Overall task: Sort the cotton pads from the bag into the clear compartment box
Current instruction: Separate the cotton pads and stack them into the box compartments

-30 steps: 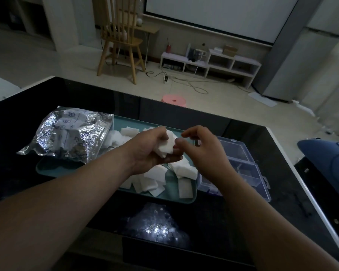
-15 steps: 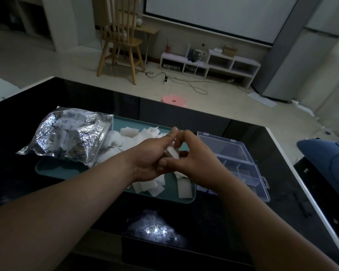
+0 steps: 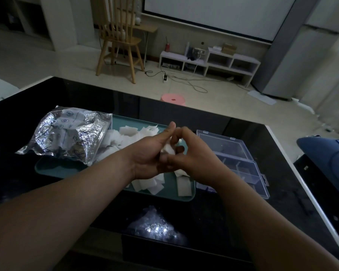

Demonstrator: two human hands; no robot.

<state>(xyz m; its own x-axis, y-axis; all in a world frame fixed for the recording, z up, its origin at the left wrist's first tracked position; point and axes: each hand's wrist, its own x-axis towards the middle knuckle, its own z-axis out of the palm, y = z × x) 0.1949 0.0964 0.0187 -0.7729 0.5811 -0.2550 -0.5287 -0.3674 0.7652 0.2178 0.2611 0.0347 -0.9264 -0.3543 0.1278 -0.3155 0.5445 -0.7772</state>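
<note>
Cotton pad (image 3: pixel 169 149) sits pinched between curled left hand (image 3: pixel 146 156) and right hand (image 3: pixel 193 153).

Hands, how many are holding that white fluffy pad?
2. The left hand grips the cotton pad from the left and the right hand pinches it from the right, both above the teal tray. No other hands show.

Light: dim, foreground underexposed; brightest zones are the pale floor (image 3: pixel 213 94) and white screen (image 3: pixel 213 14) beyond. Glossy black desk (image 3: pixel 252 222): white glare spots reflected near its front edge. Crinkled foil bag (image 3: pixel 67 139): sharp highlights. White cotton pad (image 3: pixel 169 149), between left hand (image 3: pixel 145 155) and right hand (image 3: pixel 196 157): soft, slightly blurred. Nearest forearms (image 3: pixel 57 212): darkest. Edges: wide-angle bending — walls lean.
</note>
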